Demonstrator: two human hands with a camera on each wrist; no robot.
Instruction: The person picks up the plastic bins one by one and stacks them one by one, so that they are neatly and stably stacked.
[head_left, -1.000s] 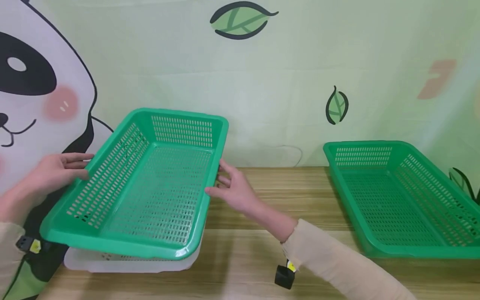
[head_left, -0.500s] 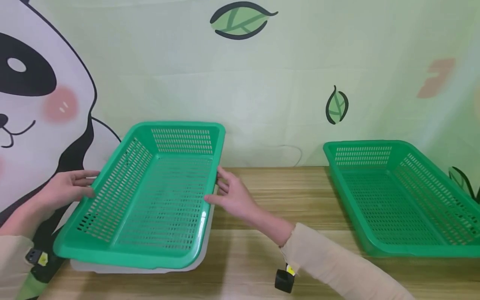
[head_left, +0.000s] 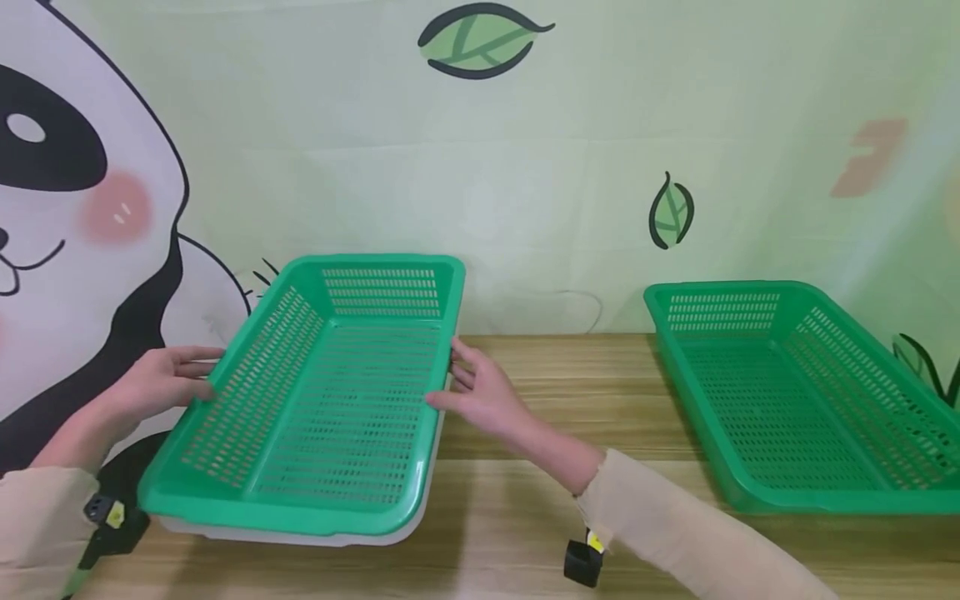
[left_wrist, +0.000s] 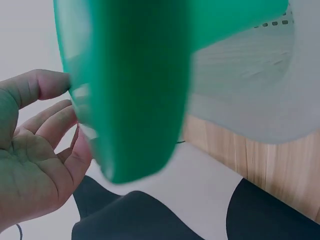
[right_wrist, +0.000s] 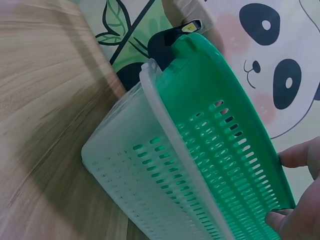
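Tilted over a white basket [right_wrist: 125, 150], a green plastic basket [head_left: 262, 518] with slotted walls hangs between both hands. My left hand [head_left: 153, 385] holds its left rim, thumb above and fingers below. On the opposite side, my right hand [head_left: 483, 392] pinches the rim between thumb and fingers. The right wrist view shows the green basket's lower part sitting inside the white one, its rim standing higher. From the head view most of the white basket is hidden underneath, with a pale edge at the front and right.
A second green basket [head_left: 847, 502] stands at the right on the wood-grain table [head_left: 555, 367]. Behind is a pale green cloth backdrop [head_left: 540, 167] printed with leaves and a panda. A small black camera [head_left: 583, 562] hangs by the right sleeve.
Both hands have lowered the green basket and moved it rightward, deeper into the white basket. The white basket has shifted slightly right too. The right-hand green basket has stayed put.
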